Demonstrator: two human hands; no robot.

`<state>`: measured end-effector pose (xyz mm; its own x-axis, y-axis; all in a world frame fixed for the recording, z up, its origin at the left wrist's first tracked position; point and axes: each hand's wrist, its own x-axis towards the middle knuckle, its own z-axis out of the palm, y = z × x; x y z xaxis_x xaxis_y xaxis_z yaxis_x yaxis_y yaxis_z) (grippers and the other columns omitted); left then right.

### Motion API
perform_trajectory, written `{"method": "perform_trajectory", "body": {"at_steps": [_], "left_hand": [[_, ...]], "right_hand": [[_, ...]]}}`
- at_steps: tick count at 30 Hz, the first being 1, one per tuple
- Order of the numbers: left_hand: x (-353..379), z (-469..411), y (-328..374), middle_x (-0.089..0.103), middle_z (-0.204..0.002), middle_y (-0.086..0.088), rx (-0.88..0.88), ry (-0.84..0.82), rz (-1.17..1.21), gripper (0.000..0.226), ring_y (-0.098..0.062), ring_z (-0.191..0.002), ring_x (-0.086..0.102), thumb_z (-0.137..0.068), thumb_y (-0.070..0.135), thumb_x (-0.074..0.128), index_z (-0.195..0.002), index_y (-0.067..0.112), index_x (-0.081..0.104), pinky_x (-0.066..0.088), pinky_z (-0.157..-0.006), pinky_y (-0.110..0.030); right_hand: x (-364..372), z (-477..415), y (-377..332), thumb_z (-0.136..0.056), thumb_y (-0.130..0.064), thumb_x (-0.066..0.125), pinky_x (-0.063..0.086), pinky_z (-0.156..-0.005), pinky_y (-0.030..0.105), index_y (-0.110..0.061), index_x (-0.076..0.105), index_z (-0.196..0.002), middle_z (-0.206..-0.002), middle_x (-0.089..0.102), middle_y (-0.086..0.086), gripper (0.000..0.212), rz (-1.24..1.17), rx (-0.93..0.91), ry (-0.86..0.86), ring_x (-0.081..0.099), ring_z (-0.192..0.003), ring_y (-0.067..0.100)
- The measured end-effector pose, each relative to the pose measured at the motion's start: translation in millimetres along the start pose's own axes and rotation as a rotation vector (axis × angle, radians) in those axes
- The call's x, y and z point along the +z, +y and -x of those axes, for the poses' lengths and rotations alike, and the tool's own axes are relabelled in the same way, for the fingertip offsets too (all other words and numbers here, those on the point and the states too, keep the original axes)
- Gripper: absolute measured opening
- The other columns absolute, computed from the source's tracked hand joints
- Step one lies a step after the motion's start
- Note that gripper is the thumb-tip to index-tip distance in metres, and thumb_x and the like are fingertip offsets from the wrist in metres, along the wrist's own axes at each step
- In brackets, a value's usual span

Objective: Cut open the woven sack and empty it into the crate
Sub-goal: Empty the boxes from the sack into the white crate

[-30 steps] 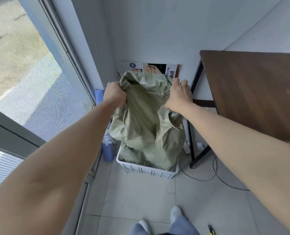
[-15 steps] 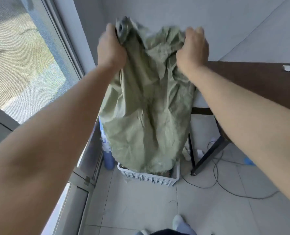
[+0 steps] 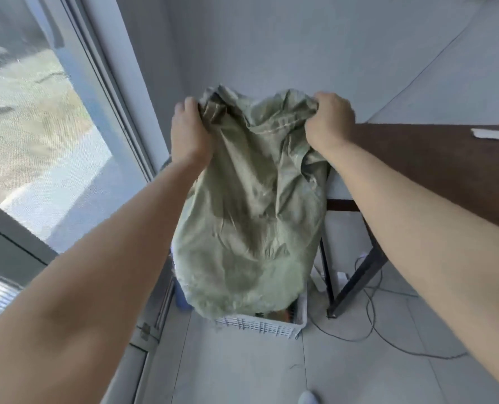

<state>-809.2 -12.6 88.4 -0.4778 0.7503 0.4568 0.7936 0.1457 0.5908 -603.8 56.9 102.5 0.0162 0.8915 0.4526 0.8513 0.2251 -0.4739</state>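
A pale green woven sack (image 3: 248, 217) hangs upside down in the air, slack and crumpled. My left hand (image 3: 188, 132) grips its upper left corner and my right hand (image 3: 330, 121) grips its upper right corner. The sack's lower end is blurred and hangs just over the white slatted crate (image 3: 260, 326) on the floor. Some dark and orange contents show inside the crate at its right side; most of the crate's inside is hidden by the sack.
A dark wooden table (image 3: 434, 167) with black legs stands close on the right, a white strip lying on it. Cables (image 3: 370, 325) trail over the tiled floor under it. A window and sill run along the left; a blue object stands beside the crate.
From resting slumped in the crate, the sack was lifted high with both hands, then came slightly lower; its lower end now hangs blurred over the crate, part of whose inside shows.
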Motion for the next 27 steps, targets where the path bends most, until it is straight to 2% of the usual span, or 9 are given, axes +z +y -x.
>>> {"method": "perform_trajectory", "body": {"at_steps": [2,6,12,15,17,19,22,24,27], "left_hand": [[6.9,6.4,-0.5,0.048,-0.117,-0.017,0.016,-0.019,0.016,0.028,-0.032,-0.104,0.049,-0.083,-0.006,0.036,-0.107,0.002,0.047,0.036,-0.082,-0.033],[32.3,27.4,-29.7,0.054,-0.113,-0.021,-0.012,-0.242,-0.068,0.022,-0.035,-0.102,0.053,-0.083,-0.003,0.039,-0.101,0.0,0.051,0.036,-0.077,-0.034],[5.1,-23.0,6.4,0.049,-0.103,-0.011,-0.12,0.013,0.061,0.027,-0.029,-0.082,0.047,-0.085,-0.001,0.032,-0.107,0.009,0.042,0.038,-0.071,-0.036],[19.0,-14.5,-14.6,0.056,-0.104,-0.013,-0.298,-0.32,-0.19,0.032,-0.038,-0.086,0.061,-0.088,0.005,0.039,-0.119,0.01,0.043,0.056,-0.069,-0.043],[27.6,-7.6,-25.8,0.058,-0.11,-0.015,-0.418,-0.414,0.014,0.025,-0.043,-0.09,0.065,-0.091,0.006,0.043,-0.113,0.009,0.052,0.058,-0.048,-0.046],[25.3,-16.3,-16.7,0.057,-0.114,-0.013,-0.414,-0.338,0.317,0.021,-0.04,-0.096,0.064,-0.09,0.001,0.047,-0.107,0.01,0.056,0.056,-0.041,-0.037],[7.2,-35.6,14.4,0.06,-0.101,-0.017,-0.214,-0.102,0.696,0.03,-0.035,-0.089,0.064,-0.073,-0.005,0.035,-0.082,0.021,0.048,0.058,-0.054,-0.042],[2.2,-34.1,23.1,0.058,-0.091,-0.009,-0.104,-0.091,0.616,0.032,-0.025,-0.083,0.059,-0.071,-0.006,0.036,-0.087,0.02,0.048,0.057,-0.063,-0.041],[17.8,-13.5,8.9,0.059,-0.099,-0.012,-0.213,-0.354,0.195,0.032,-0.032,-0.085,0.064,-0.087,-0.003,0.041,-0.112,0.008,0.057,0.059,-0.065,-0.041]], "right_hand": [[5.8,7.5,-0.3,-0.079,0.008,0.04,0.041,-0.066,0.031,-0.008,0.063,-0.094,-0.097,0.066,0.012,0.031,-0.059,-0.022,-0.009,0.06,-0.09,0.033],[44.0,47.1,29.3,-0.089,0.001,0.048,0.048,-0.073,0.031,-0.007,0.064,-0.114,-0.115,0.064,0.014,0.031,0.045,0.111,-0.289,0.061,-0.102,0.032],[6.1,-4.8,0.6,-0.087,0.006,0.041,0.042,-0.066,0.03,-0.008,0.062,-0.105,-0.104,0.064,0.009,0.032,-0.159,0.094,0.099,0.056,-0.085,0.023],[16.3,10.6,9.5,-0.088,0.005,0.042,0.048,-0.073,0.032,-0.007,0.063,-0.106,-0.1,0.062,0.009,0.03,-0.004,0.112,-0.1,0.061,-0.095,0.029],[24.0,23.8,17.4,-0.089,0.005,0.043,0.048,-0.073,0.031,-0.006,0.066,-0.104,-0.093,0.061,0.009,0.029,0.038,0.163,-0.153,0.062,-0.096,0.03],[16.7,20.2,8.6,-0.088,0.004,0.042,0.047,-0.073,0.031,-0.007,0.064,-0.104,-0.101,0.064,0.01,0.03,-0.04,0.161,-0.047,0.06,-0.092,0.028],[-11.3,-3.6,-18.1,-0.088,0.004,0.04,0.037,-0.07,0.026,-0.012,0.061,-0.109,-0.112,0.062,0.007,0.033,-0.139,0.089,0.165,0.058,-0.097,0.024],[-16.7,-12.6,-26.1,-0.09,0.003,0.041,0.037,-0.074,0.025,-0.014,0.059,-0.115,-0.119,0.058,0.006,0.036,-0.186,0.068,0.226,0.056,-0.103,0.023],[14.0,1.0,-12.4,-0.09,0.001,0.046,0.045,-0.08,0.029,-0.008,0.059,-0.116,-0.121,0.059,0.012,0.031,0.04,0.062,-0.192,0.058,-0.109,0.03]]}}
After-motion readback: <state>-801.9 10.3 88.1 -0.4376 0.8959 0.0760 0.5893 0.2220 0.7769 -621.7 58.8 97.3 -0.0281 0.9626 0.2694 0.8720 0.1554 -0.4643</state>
